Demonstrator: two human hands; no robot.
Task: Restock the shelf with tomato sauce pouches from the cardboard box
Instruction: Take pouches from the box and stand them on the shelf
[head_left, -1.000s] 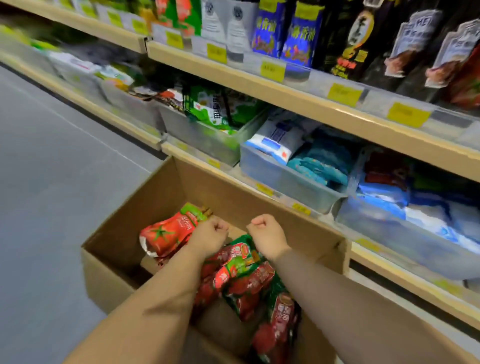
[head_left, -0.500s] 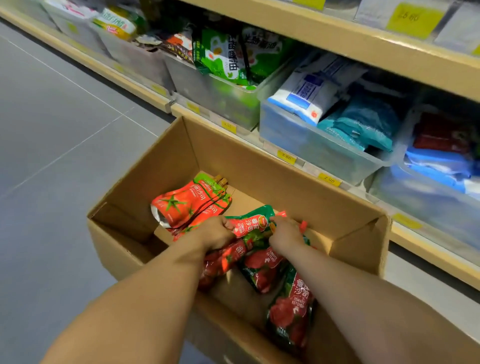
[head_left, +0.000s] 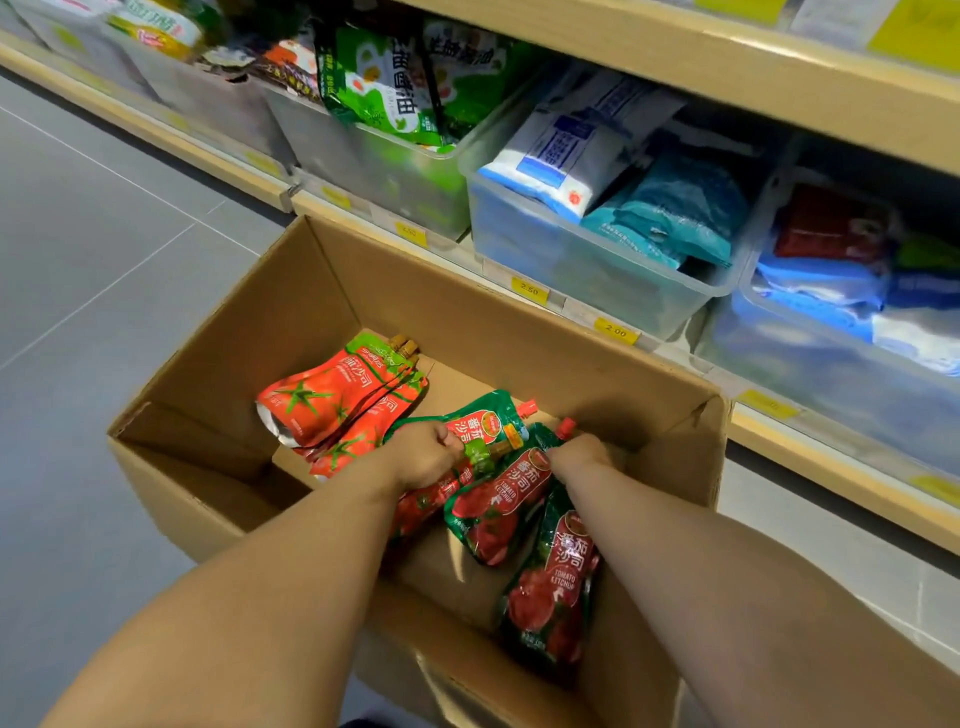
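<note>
An open cardboard box (head_left: 498, 332) stands on the floor against the lowest shelf. Inside lie several tomato sauce pouches: a stack of orange-red ones (head_left: 332, 400) at the back left and dark green-and-red ketchup pouches (head_left: 498, 499) in the middle and front right (head_left: 556, 587). My left hand (head_left: 426, 454) is down in the box, fingers closed around the top of a green pouch near its spout. My right hand (head_left: 584, 454) is closed on the neck of another green pouch with a red cap (head_left: 565, 427).
The lowest shelf (head_left: 519, 291) carries clear plastic bins: green packets (head_left: 415, 78), white and teal bags (head_left: 597, 156), red and blue packs (head_left: 831, 260). Yellow price tags (head_left: 615, 330) line its edge. A wooden shelf board (head_left: 727, 67) overhangs above. Grey tiled floor (head_left: 104, 234) lies left.
Both hands have dropped from above the box down onto the green pouches and closed on them. My view has tilted downward, closer to the box.
</note>
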